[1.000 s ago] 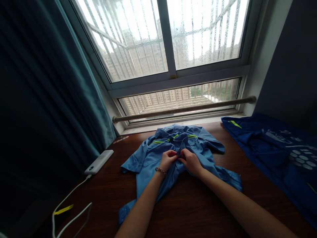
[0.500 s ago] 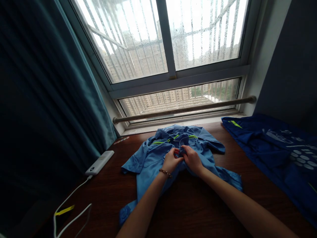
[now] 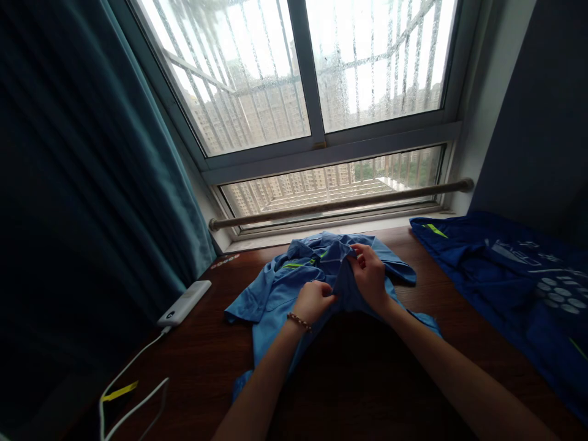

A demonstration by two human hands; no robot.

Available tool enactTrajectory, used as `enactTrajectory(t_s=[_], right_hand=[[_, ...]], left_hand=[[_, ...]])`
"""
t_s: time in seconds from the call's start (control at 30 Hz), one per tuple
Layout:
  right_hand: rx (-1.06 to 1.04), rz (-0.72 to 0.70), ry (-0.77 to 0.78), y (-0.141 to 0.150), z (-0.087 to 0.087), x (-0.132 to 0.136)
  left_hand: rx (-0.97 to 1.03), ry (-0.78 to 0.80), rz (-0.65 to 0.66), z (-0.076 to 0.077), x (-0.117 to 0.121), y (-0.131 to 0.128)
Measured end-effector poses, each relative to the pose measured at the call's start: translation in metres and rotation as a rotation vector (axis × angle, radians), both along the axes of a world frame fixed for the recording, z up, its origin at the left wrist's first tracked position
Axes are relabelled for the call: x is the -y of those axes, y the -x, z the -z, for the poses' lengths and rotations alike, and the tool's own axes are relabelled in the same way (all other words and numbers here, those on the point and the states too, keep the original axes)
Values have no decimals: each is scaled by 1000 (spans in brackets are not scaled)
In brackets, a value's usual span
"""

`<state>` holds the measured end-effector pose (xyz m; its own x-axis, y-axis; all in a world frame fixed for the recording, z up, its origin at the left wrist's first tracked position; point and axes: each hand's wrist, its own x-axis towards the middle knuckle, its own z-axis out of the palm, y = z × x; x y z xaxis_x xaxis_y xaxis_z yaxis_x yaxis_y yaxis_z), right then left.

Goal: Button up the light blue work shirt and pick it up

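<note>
A light blue short-sleeved shirt (image 3: 275, 306) with yellow-green stripes lies spread on the dark wooden surface, its collar toward the window. My left hand (image 3: 315, 300), with a beaded bracelet at the wrist, pinches the front edge of the shirt near its middle. Higher and to the right, my right hand (image 3: 370, 272) grips the other front edge and holds that cloth lifted. Folds hide the fingertips in part, and no button can be made out between them.
A dark blue garment (image 3: 487, 263) with white print lies on the right. On the left are a white power bank (image 3: 184, 303) with a white cable (image 3: 133, 361) and a yellow strip (image 3: 120, 391). A metal bar (image 3: 340, 205) crosses the window; a teal curtain (image 3: 151, 165) hangs left.
My hands were together at the shirt front. Now my right hand has moved up and right, raising the cloth, while my left has shifted slightly left and down.
</note>
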<state>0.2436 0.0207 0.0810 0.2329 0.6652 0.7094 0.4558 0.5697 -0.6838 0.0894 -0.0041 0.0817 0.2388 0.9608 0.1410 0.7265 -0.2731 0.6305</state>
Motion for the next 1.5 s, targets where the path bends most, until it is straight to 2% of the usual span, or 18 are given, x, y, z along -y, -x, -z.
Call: enactTrajectory(t_s=[0.13, 0.23, 0.33, 0.5, 0.57, 0.67, 0.73, 0.87, 0.93, 1.13, 1.5], right_hand=[[-10, -8, -20, -1, -8, 5], [-31, -7, -30, -2, -14, 9], [-54, -9, -12, -3, -17, 10], [-101, -37, 46, -6, -13, 4], [-108, -33, 42, -6, -13, 1], [-31, -34, -18, -4, -18, 5], [130, -140, -45, -2, -24, 13], [537, -502, -32, 2, -34, 28], [606, -569, -32, 2, -37, 31], [623, -669, -30, -3, -36, 27], [599, -493, 124, 3, -24, 23]], left_hand=[[-29, -329, -54, -4, 9, -11], [-67, -413, -60, -9, 13, -15], [-14, -322, -29, -10, 13, -13], [135, -161, -8, -10, 7, -6], [258, -27, 5, -13, 5, -3], [548, 255, 1, -20, 3, 3], [727, 406, -28, -23, 2, 8], [942, 559, -62, -28, 1, 17], [985, 586, -60, -29, 0, 20], [959, 582, -75, -31, 0, 20], [824, 322, -127, -25, 2, 9]])
